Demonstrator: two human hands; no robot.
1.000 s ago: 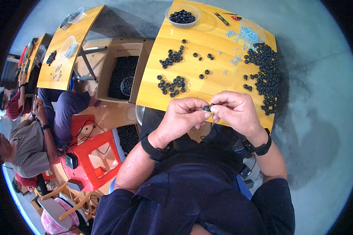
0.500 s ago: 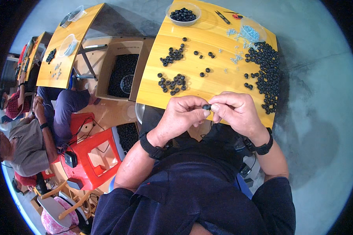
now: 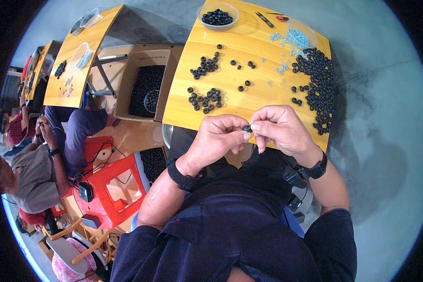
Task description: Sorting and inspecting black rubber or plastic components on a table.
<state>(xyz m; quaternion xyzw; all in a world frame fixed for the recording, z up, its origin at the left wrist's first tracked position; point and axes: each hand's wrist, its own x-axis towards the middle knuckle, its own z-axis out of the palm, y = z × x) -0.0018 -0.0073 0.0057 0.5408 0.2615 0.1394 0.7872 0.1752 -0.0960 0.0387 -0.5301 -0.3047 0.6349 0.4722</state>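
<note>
Over the table's near edge, my left hand (image 3: 215, 138) pinches a small black rounded part (image 3: 246, 128) between thumb and forefinger. My right hand (image 3: 283, 130) meets it from the right, thumb and forefinger pressed together at the part's side; anything tiny in that pinch is too small to make out. Beyond my hands, loose black ring-like parts with holes (image 3: 205, 100) lie in a near group, and a second group of black parts (image 3: 205, 66) sits farther off. A big pile of black parts (image 3: 318, 77) spreads along the right edge.
On the yellow table (image 3: 263, 47) stand a clear bowl (image 3: 217, 16) of black parts and a clear tub (image 3: 300, 36) of small bluish-silver pieces, near black tweezers (image 3: 265, 19). Left are a cardboard box (image 3: 122, 101), a red stool (image 3: 98, 188) and a seated person (image 3: 35, 174).
My right hand has rolled over and its forefinger has shifted at the black part. The left hand keeps its pinch almost unmoved.
</note>
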